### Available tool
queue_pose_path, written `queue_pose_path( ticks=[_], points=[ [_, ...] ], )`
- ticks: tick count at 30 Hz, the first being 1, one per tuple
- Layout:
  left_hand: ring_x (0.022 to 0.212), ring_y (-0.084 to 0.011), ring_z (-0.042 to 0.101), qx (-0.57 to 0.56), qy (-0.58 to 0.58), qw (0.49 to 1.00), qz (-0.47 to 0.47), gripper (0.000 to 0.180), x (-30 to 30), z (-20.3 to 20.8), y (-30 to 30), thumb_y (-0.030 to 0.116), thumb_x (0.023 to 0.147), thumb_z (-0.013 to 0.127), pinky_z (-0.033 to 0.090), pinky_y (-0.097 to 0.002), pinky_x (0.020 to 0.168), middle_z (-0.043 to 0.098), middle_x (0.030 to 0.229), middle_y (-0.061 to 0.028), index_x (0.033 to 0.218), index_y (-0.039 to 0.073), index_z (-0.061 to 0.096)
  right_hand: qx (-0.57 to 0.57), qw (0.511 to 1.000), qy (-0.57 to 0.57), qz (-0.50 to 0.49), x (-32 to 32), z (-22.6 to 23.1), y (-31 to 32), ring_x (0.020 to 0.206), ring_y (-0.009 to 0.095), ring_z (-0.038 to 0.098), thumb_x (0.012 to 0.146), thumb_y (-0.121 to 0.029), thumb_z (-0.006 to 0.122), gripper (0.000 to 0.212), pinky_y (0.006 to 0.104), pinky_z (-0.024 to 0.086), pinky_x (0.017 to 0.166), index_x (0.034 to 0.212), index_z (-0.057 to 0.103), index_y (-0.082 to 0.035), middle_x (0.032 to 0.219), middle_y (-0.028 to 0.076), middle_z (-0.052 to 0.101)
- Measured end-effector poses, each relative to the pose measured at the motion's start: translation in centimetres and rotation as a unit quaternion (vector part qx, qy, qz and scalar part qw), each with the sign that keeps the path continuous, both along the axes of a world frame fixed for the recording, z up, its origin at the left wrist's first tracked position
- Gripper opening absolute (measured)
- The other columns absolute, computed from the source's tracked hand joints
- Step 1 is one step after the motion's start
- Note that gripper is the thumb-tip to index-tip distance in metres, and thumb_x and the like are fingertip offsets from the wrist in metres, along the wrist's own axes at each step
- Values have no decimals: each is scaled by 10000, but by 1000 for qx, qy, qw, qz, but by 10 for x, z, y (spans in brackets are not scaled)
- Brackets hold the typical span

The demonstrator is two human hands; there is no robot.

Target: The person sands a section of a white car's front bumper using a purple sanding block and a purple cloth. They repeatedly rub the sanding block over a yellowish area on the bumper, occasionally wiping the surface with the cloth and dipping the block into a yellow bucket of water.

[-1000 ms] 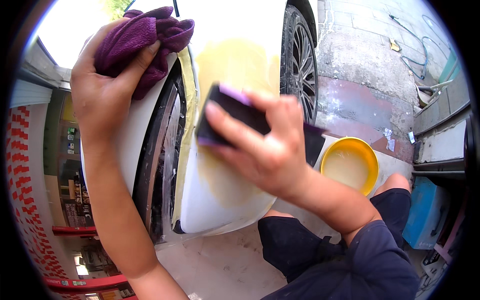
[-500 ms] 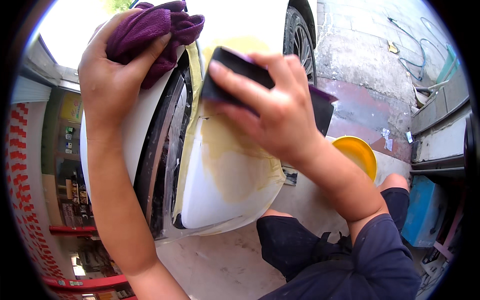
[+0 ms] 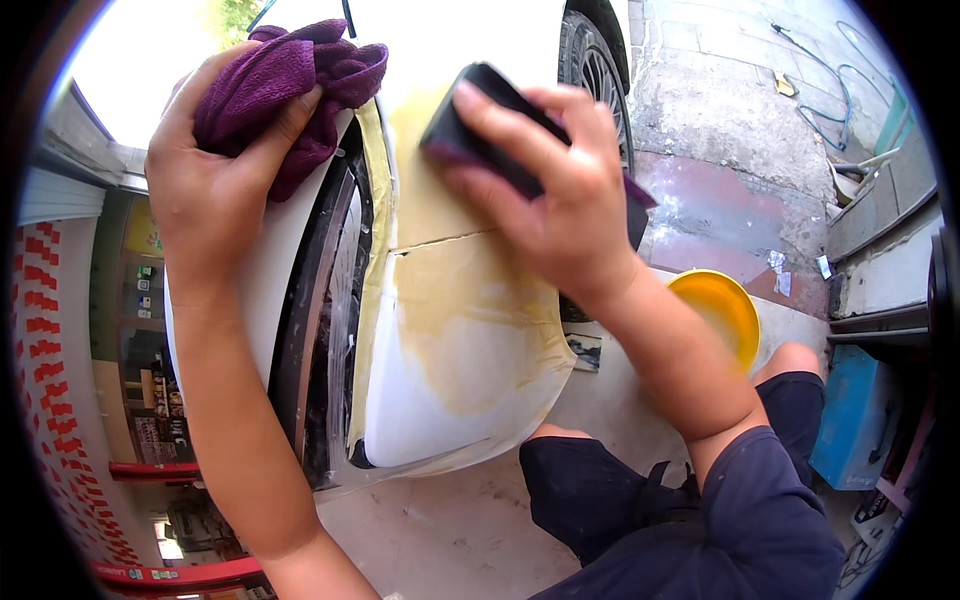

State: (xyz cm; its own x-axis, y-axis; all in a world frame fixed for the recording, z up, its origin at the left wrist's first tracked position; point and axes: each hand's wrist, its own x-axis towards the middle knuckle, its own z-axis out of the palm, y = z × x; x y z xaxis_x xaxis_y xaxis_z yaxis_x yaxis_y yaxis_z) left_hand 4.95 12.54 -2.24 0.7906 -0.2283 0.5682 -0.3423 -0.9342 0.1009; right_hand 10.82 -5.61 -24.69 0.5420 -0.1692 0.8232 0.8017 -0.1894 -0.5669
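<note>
My left hand [image 3: 210, 190] is closed round a bunched purple cloth [image 3: 262, 92], raised over the white car body at the upper left. Under my right hand [image 3: 565, 190] is a black sanding block [image 3: 453, 128], gripped between thumb and fingers. A purple sheet edge [image 3: 638, 193] sticks out beyond the hand. The block lies against the car panel [image 3: 395, 400], which carries smooth yellowish filler [image 3: 470, 300] crossed by a thin dark seam. Yellow masking tape [image 3: 372, 270] runs along the panel beside the dark-edged lamp [image 3: 325, 290]. My palm hides the block's far end.
The car's wheel [image 3: 597, 85] stands beyond my right hand. On the floor to the right are a yellow basin [image 3: 747, 312], a blue box [image 3: 850, 420] and a hose [image 3: 847, 105]. My knees are close below the panel. Shelves [image 3: 150, 400] show at the left.
My right hand and the block have shifted slightly up and right across the filler, uncovering more of the seam. The left hand with the cloth sits a little lower and further left.
</note>
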Motion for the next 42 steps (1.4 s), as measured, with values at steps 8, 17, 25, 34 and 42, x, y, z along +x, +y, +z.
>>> queue_pose_path(
  ticks=[8,17,25,34,42],
  points=[
    [1102,-192,766,25,-41,999,16,458,6,-19,-7,179,927,926,604,-324,1023,794,1209,-101,1326,28,762,-21,1000,-3,23,-99,-65,-7,1061,276,598,780,-357,946,550,420,470,915,1314,834,-285,1322,123,640],
    [1081,-203,773,17,-7,999,35,421,-1,-9,-6,182,976,884,614,-339,1016,803,1189,-105,1351,42,754,22,998,39,-39,77,5,-7,1062,349,587,905,-419,861,462,485,463,947,1331,816,-245,1199,128,655],
    [1094,-223,779,35,-22,999,35,476,4,-16,-1,186,960,901,613,-339,1036,797,1218,-117,1388,55,739,24,1000,11,16,-25,-47,-11,1064,309,583,817,-362,925,565,443,453,924,1364,812,-284,1273,91,641],
    [1114,-228,781,34,-16,997,62,494,2,-13,1,190,956,905,622,-343,1036,797,1235,-125,1398,51,733,30,999,38,-6,-8,-46,-15,1074,303,603,805,-363,930,563,447,460,951,1347,817,-261,1262,83,666],
    [1117,-223,778,44,-23,996,79,475,-4,-7,0,198,963,901,621,-338,1020,802,1223,-118,1385,48,744,68,997,39,-28,58,-8,-6,1087,362,590,897,-380,880,436,488,464,962,1307,817,-245,1184,144,668]
  ],
)
